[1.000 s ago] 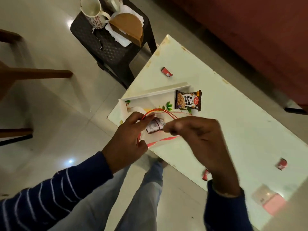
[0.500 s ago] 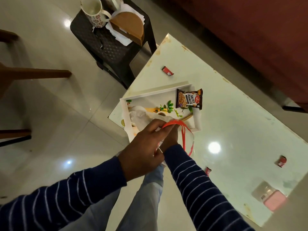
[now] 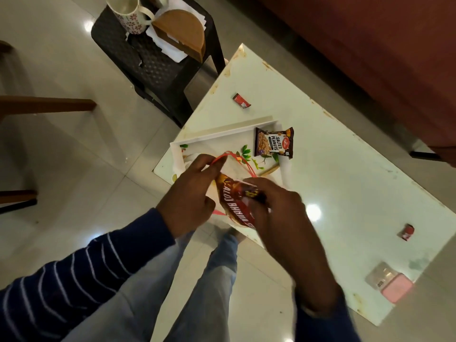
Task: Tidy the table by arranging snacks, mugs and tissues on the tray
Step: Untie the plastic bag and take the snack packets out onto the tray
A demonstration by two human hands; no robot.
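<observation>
Head view, the only view; entries in order of concern.

Item 1: red foil snack packet with yellow lettering [image 3: 238, 203]. I see it held above the near edge of the white rectangular tray with leaf print [image 3: 217, 138], partly inside a thin clear bag with red-orange handles [image 3: 232, 159]. Its long axis runs from far-left to near-right, roughly along the line between my two hands.

Item 2: right hand [image 3: 278, 213]. Fingers curled round the near-right end of the red packet, gripping it. This is the hand nearer the packet, and the one I judge will carry it.

Item 3: left hand [image 3: 190, 193]. Fingers pinch the bag's handle and mouth on the left side of the packet, holding the bag open.

Item 4: the tray, lying at the near-left corner of the white glossy table [image 3: 333, 183], directly beyond the fingers. I judge the coming move turns on this: the packet must clear the bag mouth, then travel a short way far to reach bare tray floor.

Item 5: dark salted peanuts packet [image 3: 274, 143], resting over the tray's far-right corner, half across the rim.

Item 6: small red wrapped sweets, one far of the tray [image 3: 241, 100], one well right on the table [image 3: 406, 232].

Item 7: floral white mug [image 3: 128, 14] and brown wooden tissue holder with white tissues [image 3: 181, 33], on a black plastic stool [image 3: 153, 67] well apart from the tray, far-left.

Item 8: pink-and-clear flat object [image 3: 388, 281], near-right table corner; identity unclear.
</observation>
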